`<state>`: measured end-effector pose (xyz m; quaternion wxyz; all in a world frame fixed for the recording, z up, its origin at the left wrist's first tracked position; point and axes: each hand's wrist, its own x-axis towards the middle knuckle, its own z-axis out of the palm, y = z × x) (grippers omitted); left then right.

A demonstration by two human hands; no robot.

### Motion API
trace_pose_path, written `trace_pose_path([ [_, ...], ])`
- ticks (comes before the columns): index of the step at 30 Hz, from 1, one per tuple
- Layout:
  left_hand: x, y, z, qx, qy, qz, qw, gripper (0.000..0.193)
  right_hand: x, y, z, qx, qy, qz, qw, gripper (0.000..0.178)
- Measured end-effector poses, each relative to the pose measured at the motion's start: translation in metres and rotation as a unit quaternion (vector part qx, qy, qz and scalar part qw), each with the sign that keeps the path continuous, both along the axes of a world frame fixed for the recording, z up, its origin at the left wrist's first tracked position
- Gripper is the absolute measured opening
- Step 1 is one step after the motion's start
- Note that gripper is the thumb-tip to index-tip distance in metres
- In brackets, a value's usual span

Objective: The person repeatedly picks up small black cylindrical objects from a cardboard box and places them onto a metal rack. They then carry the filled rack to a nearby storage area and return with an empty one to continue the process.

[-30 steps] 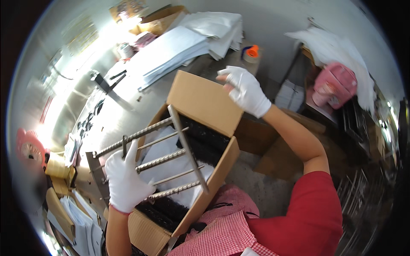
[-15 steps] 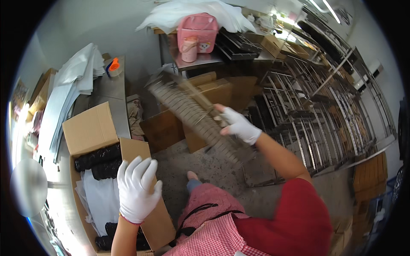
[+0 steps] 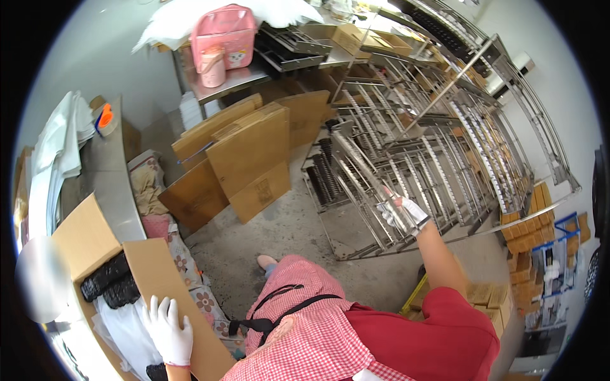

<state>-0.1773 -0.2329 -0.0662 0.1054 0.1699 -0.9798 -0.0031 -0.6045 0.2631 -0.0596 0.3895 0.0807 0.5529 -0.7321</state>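
My right hand [image 3: 405, 216], in a white glove with bare fingertips showing, is closed on the end of a long narrow metal rack [image 3: 359, 155]. That rack lies up against the large metal shelf stand [image 3: 438, 149]; where the two meet is hard to make out. To the lower left, my gloved left hand [image 3: 168, 333] is open, fingers stretched out over the edge of an open cardboard box [image 3: 166, 279]. Inside the box are black wrapped rolls [image 3: 121, 289] and white sheeting [image 3: 124, 336].
Flattened cardboard [image 3: 251, 155] leans in the middle beyond me. A pink bag [image 3: 222, 38] and pink bottle [image 3: 212, 66] stand on a far table, beside black trays [image 3: 289, 44]. Orange tape [image 3: 105, 117] sits on the left bench. Small cartons [image 3: 492, 301] are stacked at the right.
My right hand has carried the metal rack from the middle, rightward to the shelf stand. My left hand has lowered toward the box. The view has swung right.
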Motion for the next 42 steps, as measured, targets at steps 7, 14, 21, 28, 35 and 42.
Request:
trace_pose_path([
  [7,0.002,0.004,-0.006,0.028,0.009,0.023,0.999,0.051,-0.023,0.012,0.031,0.182,-0.053,-0.106,0.976,0.060],
  [14,-0.013,-0.006,-0.017,-0.006,0.016,-0.011,1.000,0.045,-0.096,-0.059,0.120,0.240,0.314,0.032,0.918,0.083],
  [21,-0.031,-0.014,0.000,0.015,-0.010,-0.079,0.997,0.035,-0.227,-0.163,0.227,0.434,0.586,-0.068,0.681,0.085],
  [28,-0.033,-0.014,0.014,-0.003,-0.019,-0.065,0.998,0.032,-0.312,-0.140,0.267,0.499,0.589,0.029,0.635,0.083],
  [35,-0.043,-0.015,0.015,0.005,0.001,-0.076,0.997,0.029,-0.351,-0.085,0.286,0.801,0.473,0.036,0.366,0.038],
  [42,-0.041,-0.018,0.016,0.006,-0.049,-0.047,0.998,0.026,-0.280,-0.156,0.347,0.622,0.681,0.041,0.384,0.045],
])
